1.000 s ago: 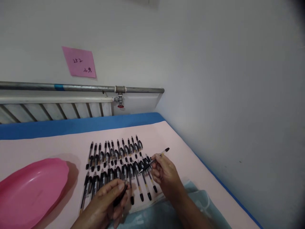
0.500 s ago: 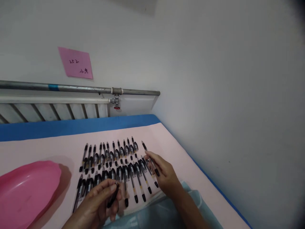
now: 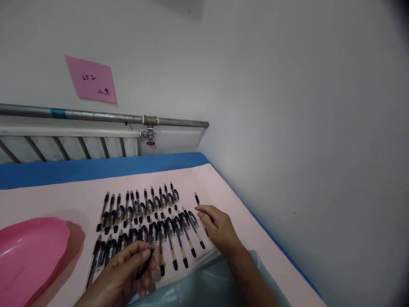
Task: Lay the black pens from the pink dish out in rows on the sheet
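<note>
My left hand is closed, with a small black pen cap pinched between thumb and fingers. In my right hand is an uncapped pen, its tip pointing away from me and most of its barrel hidden by the fingers. The pen is just right of the near row of pens, which lie on the pink surface with black caps beside them. A farther row of similar pens and caps lies behind it. My left hand covers part of the near row.
A pink plastic basin stands at the left. The pink sheet has a blue border along the wall. Light blue cloth lies at the front. A pipe with a red-handled valve runs behind.
The view has shifted slightly right. My right hand has moved the pen a little right, away from the rows, and turned it more upright in view. My left hand keeps hold of the cap.
</note>
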A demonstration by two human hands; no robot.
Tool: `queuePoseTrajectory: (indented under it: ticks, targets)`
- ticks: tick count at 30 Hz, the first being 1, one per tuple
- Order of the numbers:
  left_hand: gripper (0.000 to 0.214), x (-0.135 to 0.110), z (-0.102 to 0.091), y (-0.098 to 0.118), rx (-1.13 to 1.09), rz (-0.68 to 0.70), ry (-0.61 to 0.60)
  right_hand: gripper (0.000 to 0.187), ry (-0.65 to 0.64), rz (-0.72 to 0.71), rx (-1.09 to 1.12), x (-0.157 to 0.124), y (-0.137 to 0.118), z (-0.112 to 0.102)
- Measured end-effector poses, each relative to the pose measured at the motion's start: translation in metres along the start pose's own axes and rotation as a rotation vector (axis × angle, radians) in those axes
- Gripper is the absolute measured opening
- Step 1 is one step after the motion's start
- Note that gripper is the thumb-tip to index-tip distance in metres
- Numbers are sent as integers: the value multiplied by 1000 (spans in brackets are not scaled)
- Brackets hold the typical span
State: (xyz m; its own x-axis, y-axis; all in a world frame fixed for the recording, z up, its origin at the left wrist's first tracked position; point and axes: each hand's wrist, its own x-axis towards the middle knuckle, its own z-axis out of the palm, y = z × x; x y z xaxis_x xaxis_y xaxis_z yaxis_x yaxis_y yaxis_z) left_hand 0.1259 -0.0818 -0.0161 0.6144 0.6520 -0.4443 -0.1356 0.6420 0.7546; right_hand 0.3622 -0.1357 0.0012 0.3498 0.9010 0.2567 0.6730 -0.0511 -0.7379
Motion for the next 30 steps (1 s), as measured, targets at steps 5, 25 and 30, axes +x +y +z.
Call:
queuePoseTrajectory:
  ticks: [5,25,30]
  targets:
    - [25,1,0,-1,4,-2,-9,33,-86,173,-200,2,16,7]
    - [26,0,1,-2,17,-20,22,32,-190,192,-457,2,23,9]
    - [28,-2,4,1,34,-35,39,34,-192,160,-462,1,24,11]
